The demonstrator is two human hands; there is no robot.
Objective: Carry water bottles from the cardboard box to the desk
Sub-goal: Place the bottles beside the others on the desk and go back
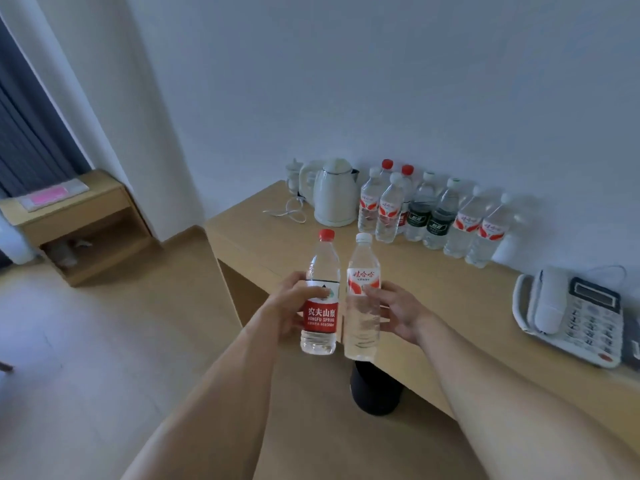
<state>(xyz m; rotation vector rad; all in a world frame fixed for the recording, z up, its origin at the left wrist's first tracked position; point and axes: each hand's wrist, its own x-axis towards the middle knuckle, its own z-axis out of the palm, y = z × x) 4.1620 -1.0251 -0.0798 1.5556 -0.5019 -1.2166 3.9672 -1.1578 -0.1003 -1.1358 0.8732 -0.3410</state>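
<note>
Head view shows us holding two clear plastic water bottles upright, side by side, in front of the near edge of the light wooden desk. Our left hand has its fingers curled around the red-capped bottle with the red label, thumb laid across the label's upper part. Our right hand grips the white-capped bottle with the red and white label, thumb pressed on its front and the other fingers wrapped behind it. The two bottles almost touch; neither rests on the desk.

At the back of the desk, against the white wall, we see a row of standing water bottles, some with red and white labels, two with dark green ones. Just left of the row stands a white electric kettle with its loose cord beside it. A grey corded telephone lies at the desk's right end. A black round bin stands on the floor below the bottles, and a small wooden bedside cabinet sits off to the left.
</note>
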